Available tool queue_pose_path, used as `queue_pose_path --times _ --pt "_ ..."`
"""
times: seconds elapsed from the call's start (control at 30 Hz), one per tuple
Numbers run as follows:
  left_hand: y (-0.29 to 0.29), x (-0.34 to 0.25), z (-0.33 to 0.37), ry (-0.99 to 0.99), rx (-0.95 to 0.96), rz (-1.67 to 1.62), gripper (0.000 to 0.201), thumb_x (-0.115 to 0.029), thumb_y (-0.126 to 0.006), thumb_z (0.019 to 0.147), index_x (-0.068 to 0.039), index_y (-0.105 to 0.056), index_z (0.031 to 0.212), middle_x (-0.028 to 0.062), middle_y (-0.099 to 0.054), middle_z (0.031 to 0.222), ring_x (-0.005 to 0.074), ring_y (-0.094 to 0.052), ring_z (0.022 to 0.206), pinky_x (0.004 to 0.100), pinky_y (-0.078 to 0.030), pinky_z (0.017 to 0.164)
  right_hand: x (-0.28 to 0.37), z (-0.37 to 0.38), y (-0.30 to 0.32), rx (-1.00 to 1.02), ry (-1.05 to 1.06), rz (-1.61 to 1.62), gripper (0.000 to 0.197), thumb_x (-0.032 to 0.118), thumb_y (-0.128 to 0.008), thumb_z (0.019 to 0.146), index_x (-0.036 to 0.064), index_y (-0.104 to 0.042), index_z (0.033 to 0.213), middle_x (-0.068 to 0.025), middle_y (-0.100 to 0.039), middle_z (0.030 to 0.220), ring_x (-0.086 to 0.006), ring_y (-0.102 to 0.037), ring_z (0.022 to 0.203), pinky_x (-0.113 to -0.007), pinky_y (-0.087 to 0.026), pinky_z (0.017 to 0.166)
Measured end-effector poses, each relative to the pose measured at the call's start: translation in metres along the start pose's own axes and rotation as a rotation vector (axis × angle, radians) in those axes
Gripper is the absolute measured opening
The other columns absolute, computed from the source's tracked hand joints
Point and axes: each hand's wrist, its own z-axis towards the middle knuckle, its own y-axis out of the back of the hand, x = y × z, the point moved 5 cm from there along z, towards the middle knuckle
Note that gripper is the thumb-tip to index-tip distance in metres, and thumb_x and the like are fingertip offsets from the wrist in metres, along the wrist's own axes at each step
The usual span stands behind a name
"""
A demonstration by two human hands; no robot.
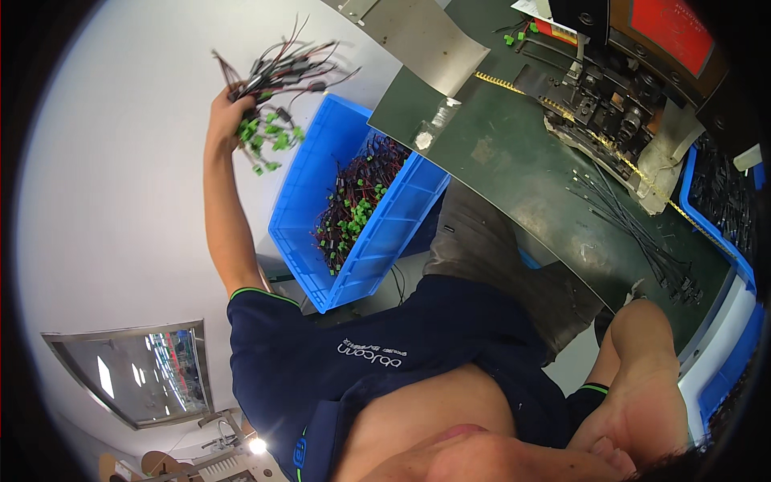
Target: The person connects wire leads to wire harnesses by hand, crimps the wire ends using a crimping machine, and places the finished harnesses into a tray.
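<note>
My left hand [228, 116] is closed round a bundle of wire harnesses [285, 74], raised at the upper left on an outstretched arm. Dark and red wire ends fan out above my fingers; green connectors [269, 136] dangle below. Motion blurs the bundle somewhat. Beside it stands a blue plastic bin [303, 213], tilted in the picture and holding many similar harnesses [353, 205] with green connectors. My right arm is bent sharply at the lower right, bringing my right hand [617, 454] up close to my head. Its fingers show only in part.
A green-topped workbench [514, 173] carries a crimping-type machine [618, 112] with a yellow terminal strip [554, 104] running through it. Black cables [642, 241] lie on the bench. A blue tray of black parts [723, 193] stands at the right edge. A framed window [136, 373] is at the lower left.
</note>
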Motion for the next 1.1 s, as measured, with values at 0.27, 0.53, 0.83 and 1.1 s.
queue_pose_path --times 0.27,0.53,0.83,1.1 --pt "-0.204 0.026 0.017 0.028 0.125 -0.152 0.044 0.005 -0.068 0.078 0.006 -0.062 0.121 0.0117 -0.069 0.096 0.0178 -0.067 0.073 0.0316 -0.056 0.065 -0.001 0.001 0.003 0.013 -0.058 0.064 0.032 0.022 -0.056 0.099 -0.0022 -0.07 0.114 -0.0203 -0.071 0.115 -0.0347 -0.065 0.114 -0.052 -0.047 0.104" --pt "-0.302 0.004 -0.047 -0.241 0.665 0.044 0.072 -0.038 -0.067 0.101 0.005 -0.04 0.152 0.0169 -0.051 0.143 0.0263 -0.044 0.137 0.0398 -0.032 0.117 0.014 0.002 0.013 0.064 0.093 -0.358 0.03 0.017 -0.058 0.098 -0.0044 -0.069 0.115 -0.0211 -0.069 0.119 -0.0351 -0.065 0.115 -0.05 -0.048 0.104" --pt "-0.336 -0.044 -0.11 -0.641 0.558 -0.005 0.079 -0.042 -0.06 0.103 0.002 -0.028 0.16 0.0224 -0.037 0.157 0.0328 -0.038 0.144 0.0403 -0.031 0.117 0.0 -0.004 -0.027 -0.09 0.353 -0.528 0.029 0.033 -0.06 0.1 0.0052 -0.057 0.093 -0.0087 -0.057 0.087 -0.0208 -0.05 0.079 -0.039 -0.041 0.074" --pt "-0.338 -0.083 -0.151 -0.65 0.402 0.234 0.074 -0.042 -0.069 0.095 0.007 -0.048 0.146 0.0261 -0.054 0.143 0.0413 -0.05 0.131 0.0473 -0.037 0.114 -0.062 -0.01 -0.071 0.691 -0.4 0.137 0.053 0.031 -0.044 0.109 0.0073 -0.052 0.062 -0.0049 -0.055 0.061 -0.0208 -0.057 0.051 -0.032 -0.046 0.045"
